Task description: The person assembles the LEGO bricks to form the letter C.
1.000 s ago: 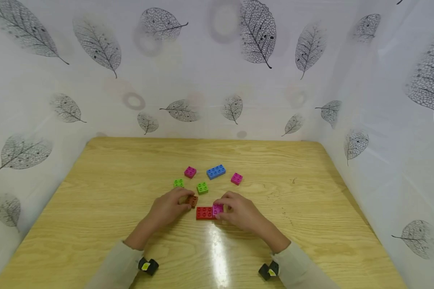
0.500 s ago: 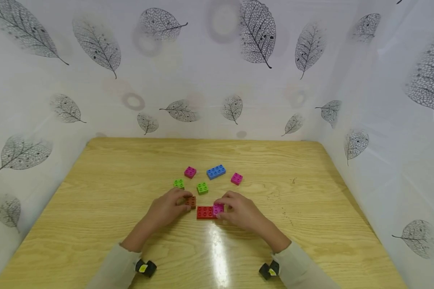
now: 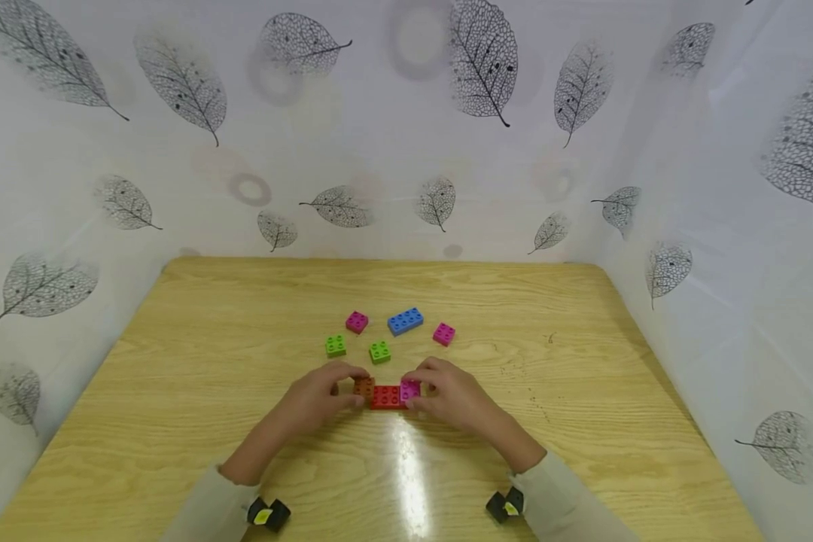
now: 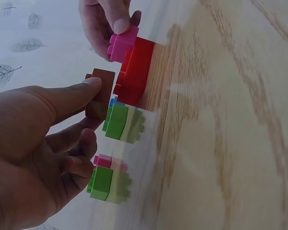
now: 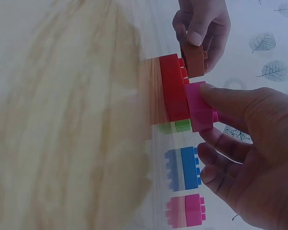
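Observation:
A red toy brick (image 3: 385, 397) lies on the table, with a pink brick (image 5: 198, 106) on top of its right end. My right hand (image 3: 452, 395) pinches that pink brick between thumb and fingers. In my left hand (image 3: 317, 399) a brown brick (image 4: 100, 94) is pinched between thumb and fingers. The left wrist view shows the brown brick raised off the table, near the red brick's left end and a little higher than it. A small gap separates the two there. Part of the brown brick is hidden by the fingers in the head view.
Behind the hands lie two green bricks, a left one (image 3: 335, 345) and a right one (image 3: 379, 351). Farther back are a blue brick (image 3: 405, 321) and two magenta bricks, one left (image 3: 356, 322) and one right (image 3: 443, 334). A leaf-patterned curtain (image 3: 393, 150) surrounds the wooden table (image 3: 210, 339).
My left hand has shifted the brown brick slightly left, then right to the red brick's left end. My right hand stays almost still on the pink brick.

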A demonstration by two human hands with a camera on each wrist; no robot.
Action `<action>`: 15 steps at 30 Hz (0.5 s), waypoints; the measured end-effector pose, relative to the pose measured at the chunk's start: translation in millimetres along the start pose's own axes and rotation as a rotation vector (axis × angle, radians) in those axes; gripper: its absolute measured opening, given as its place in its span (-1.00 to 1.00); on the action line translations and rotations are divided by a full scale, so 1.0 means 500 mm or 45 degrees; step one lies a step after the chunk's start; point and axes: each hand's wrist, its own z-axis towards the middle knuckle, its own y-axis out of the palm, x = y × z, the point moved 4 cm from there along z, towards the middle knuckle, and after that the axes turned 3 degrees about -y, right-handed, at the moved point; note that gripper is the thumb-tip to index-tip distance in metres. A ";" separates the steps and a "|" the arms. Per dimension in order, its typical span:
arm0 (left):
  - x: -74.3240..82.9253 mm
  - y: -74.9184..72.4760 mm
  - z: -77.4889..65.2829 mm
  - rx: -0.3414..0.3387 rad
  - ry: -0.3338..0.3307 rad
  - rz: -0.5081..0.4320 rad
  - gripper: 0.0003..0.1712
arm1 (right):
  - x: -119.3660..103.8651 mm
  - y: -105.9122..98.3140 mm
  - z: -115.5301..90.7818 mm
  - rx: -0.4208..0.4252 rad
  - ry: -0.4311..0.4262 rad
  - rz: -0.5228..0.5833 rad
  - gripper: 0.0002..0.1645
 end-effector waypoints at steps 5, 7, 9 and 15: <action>0.004 0.004 -0.003 -0.022 0.019 0.014 -0.54 | 0.000 0.000 0.000 0.003 -0.002 -0.002 -0.58; 0.003 0.006 -0.003 -0.024 0.027 0.011 -0.53 | 0.000 0.000 0.000 0.004 -0.005 0.000 -0.58; 0.004 0.007 -0.002 -0.025 0.033 0.013 -0.53 | 0.000 0.000 0.000 0.003 -0.006 0.003 -0.58; 0.011 0.010 -0.003 -0.009 0.060 0.065 -0.56 | -0.001 -0.002 -0.001 0.003 -0.016 -0.001 -0.58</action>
